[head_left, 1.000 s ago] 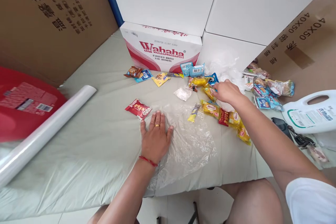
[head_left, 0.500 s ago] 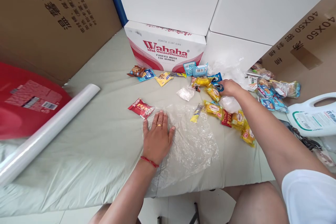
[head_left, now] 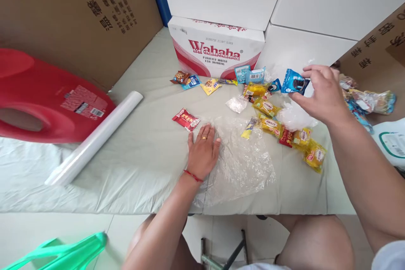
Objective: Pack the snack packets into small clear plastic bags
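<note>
Here, a small blue plastic snack packet (head_left: 294,82) sits pinched in the right hand (head_left: 322,95)

The thumb and fingers are clamped on the packet's right end, holding it up over the right side of a table covered in pale green cloth (head_left: 142,168), near some crumpled translucent plastic (head_left: 295,117). Snacks in shiny yellow wrappers (head_left: 270,125) lie left of and below it. The left hand (head_left: 203,152) rests palm down, fingers slightly apart, gripping nothing, on a thin clear plastic sheet's (head_left: 245,171) left part, a red printed packet (head_left: 186,119) just beyond.
</note>
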Tool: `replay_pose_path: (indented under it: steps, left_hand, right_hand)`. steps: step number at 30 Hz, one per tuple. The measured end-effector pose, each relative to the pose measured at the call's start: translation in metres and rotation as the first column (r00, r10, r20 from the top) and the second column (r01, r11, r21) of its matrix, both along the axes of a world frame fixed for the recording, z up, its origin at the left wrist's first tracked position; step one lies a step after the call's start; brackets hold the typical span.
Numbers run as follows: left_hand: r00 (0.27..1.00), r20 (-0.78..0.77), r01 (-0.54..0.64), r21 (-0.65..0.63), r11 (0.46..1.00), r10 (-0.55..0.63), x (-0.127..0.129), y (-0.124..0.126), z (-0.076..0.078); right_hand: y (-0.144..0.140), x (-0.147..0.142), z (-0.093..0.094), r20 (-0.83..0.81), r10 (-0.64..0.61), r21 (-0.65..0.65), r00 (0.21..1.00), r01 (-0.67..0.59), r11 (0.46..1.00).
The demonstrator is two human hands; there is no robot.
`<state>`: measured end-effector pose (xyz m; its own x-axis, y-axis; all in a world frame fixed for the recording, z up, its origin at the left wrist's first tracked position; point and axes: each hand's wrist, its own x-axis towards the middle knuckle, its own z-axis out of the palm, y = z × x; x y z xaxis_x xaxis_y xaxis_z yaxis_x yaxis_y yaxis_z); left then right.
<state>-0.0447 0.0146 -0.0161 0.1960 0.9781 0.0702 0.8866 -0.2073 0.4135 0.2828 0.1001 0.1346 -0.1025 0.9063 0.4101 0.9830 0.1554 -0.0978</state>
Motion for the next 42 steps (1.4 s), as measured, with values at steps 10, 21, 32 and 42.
replay_pose_path:
  steps: [10, 21, 32, 42]
  left_hand:
    - [0.999, 0.034, -0.008, -0.004, 1.0, 0.008, 0.0, 0.0, 0.001]
    - [0.92, 0.376, -0.119, 0.004, 0.993, 0.109, -0.015, 0.011, -0.007]
    - [0.964, 0.248, -0.1, -0.011, 0.995, 0.099, -0.005, 0.007, -0.005]
    - [0.984, 0.164, -0.073, -0.012, 0.997, 0.074, -0.007, 0.007, -0.005]
  right_hand:
    - [-0.094, -0.102, -0.07, -0.789, -0.153, -0.564, 0.595, -0.603, 0.564]
    - [-0.087, -0.148, -0.082, -0.455, 0.001, -0.675, 0.89, -0.346, 0.652]
    - [-0.071, -0.162, -0.088, -0.033, 0.49, -0.607, 0.871, -0.407, 0.682]
    - [-0.089, -0.15, -0.094, -0.139, 0.428, -0.588, 0.893, -0.423, 0.69]
